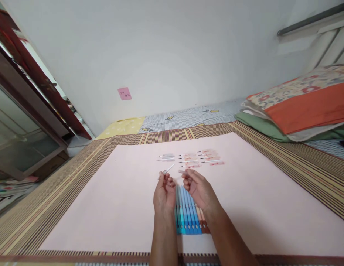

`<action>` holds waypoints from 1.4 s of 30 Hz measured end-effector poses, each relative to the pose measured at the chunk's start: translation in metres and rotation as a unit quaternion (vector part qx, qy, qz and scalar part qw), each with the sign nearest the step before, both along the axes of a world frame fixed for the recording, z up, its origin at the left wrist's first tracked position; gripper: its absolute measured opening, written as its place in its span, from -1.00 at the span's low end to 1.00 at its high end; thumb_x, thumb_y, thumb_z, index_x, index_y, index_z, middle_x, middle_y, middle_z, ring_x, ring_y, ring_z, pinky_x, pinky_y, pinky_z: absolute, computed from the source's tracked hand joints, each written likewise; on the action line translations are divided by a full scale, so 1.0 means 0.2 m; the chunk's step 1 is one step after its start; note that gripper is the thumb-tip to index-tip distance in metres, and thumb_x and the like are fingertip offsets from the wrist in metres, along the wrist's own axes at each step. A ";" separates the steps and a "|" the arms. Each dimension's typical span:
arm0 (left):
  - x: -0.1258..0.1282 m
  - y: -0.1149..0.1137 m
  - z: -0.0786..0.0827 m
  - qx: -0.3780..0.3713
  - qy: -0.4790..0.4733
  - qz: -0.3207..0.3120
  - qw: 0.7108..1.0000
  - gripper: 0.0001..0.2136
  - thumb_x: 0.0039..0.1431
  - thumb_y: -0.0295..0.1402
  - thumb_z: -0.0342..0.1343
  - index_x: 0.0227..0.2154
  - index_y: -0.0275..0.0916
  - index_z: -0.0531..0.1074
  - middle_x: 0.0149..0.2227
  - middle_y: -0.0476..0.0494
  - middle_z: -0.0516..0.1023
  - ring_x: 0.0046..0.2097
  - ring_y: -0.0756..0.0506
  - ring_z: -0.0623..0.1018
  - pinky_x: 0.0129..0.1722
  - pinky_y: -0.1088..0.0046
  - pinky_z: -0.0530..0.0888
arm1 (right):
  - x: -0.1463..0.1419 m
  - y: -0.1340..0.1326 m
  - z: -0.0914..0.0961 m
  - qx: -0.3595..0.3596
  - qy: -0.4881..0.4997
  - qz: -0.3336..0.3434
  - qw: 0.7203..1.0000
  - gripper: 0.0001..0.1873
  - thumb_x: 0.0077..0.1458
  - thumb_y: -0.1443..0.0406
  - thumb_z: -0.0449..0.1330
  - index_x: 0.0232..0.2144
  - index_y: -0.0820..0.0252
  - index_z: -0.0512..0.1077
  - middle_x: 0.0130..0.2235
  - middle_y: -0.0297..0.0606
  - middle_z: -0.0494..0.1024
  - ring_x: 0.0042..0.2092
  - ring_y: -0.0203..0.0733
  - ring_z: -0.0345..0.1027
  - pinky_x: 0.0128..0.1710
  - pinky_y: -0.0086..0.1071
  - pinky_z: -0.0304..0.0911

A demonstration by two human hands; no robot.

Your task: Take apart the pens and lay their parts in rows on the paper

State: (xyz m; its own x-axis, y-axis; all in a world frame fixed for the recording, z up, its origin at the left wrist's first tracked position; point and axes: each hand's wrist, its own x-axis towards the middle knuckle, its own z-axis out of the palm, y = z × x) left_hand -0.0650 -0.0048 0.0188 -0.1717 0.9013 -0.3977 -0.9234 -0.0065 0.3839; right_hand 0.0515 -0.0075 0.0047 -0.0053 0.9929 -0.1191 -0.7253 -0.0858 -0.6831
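Observation:
My left hand (164, 192) is closed in a pinch on a thin white pen refill (170, 167), which points up and to the right. My right hand (198, 187) pinches a short, pale translucent piece (182, 171) whose kind I cannot make out. The two held things are apart. Beyond my hands lie several refills with dark tips (188, 162), in small groups, with clear and pinkish sleeves at them. Under and between my wrists is a row of pens (187, 210), blue and teal on the left, brown on the right and partly hidden by my right arm.
A large pale pink sheet (111, 199) lies under everything on a striped mat (61, 192). At the back right are folded bedding pieces (307, 107), orange and green. Behind stands a white wall with a pink note (124, 93). A glass-fronted cabinet (19, 133) is at the left.

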 end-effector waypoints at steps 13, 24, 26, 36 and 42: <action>-0.05 0.00 -0.02 0.053 0.017 0.026 0.998 -0.72 0.14 -0.34 0.38 -0.46 -0.24 0.34 -0.65 0.21 0.19 -0.66 0.15 0.19 -0.61 0.62 0.28 | -0.24 -0.09 -0.03 0.065 -0.383 -0.067 0.919 -0.77 -0.20 0.33 0.38 -0.57 0.10 0.35 -0.52 -0.42 0.48 -0.43 -0.24 0.29 -0.41 -0.37 0.13; -0.05 0.00 0.00 0.044 0.129 -0.038 0.990 -0.63 0.04 -0.29 0.44 -0.48 -0.27 0.30 -0.62 0.16 0.30 -0.69 0.19 0.11 -0.72 0.67 0.03 | 0.01 -0.03 0.05 0.126 -0.462 -0.108 0.871 -0.62 0.08 0.11 0.28 -0.09 0.16 0.51 -0.14 -0.16 0.61 -0.19 -0.11 0.46 -0.20 -0.25 0.36; -0.03 0.00 0.00 0.048 0.145 -0.052 0.987 -0.61 -0.01 -0.27 0.47 -0.49 -0.27 0.31 -0.62 0.14 0.34 -0.69 0.19 0.12 -0.72 0.67 0.04 | 0.02 -0.04 0.08 0.170 -0.489 -0.141 0.844 -0.65 0.17 0.15 0.22 -0.02 0.13 0.50 -0.06 -0.15 0.59 -0.14 -0.10 0.46 -0.15 -0.24 0.36; 0.02 -0.02 -0.01 0.046 0.140 -0.076 0.986 -0.57 -0.09 -0.23 0.52 -0.53 -0.29 0.31 -0.65 0.11 0.35 -0.71 0.19 0.13 -0.74 0.68 0.06 | -0.01 -0.05 0.05 0.296 -0.595 -0.166 0.728 -0.79 0.32 0.36 0.03 -0.22 0.13 0.48 -0.22 -0.19 0.54 -0.14 -0.11 0.44 -0.10 -0.27 0.31; 0.00 -0.01 0.01 0.028 0.120 -0.046 0.991 -0.65 0.07 -0.31 0.43 -0.54 -0.29 0.32 -0.64 0.10 0.34 -0.70 0.19 0.12 -0.74 0.68 0.04 | 0.10 -0.03 0.05 0.249 -0.668 -0.182 0.677 -0.81 0.23 0.42 0.05 -0.27 0.11 0.43 -0.22 -0.20 0.59 -0.13 -0.06 0.42 -0.09 -0.21 0.23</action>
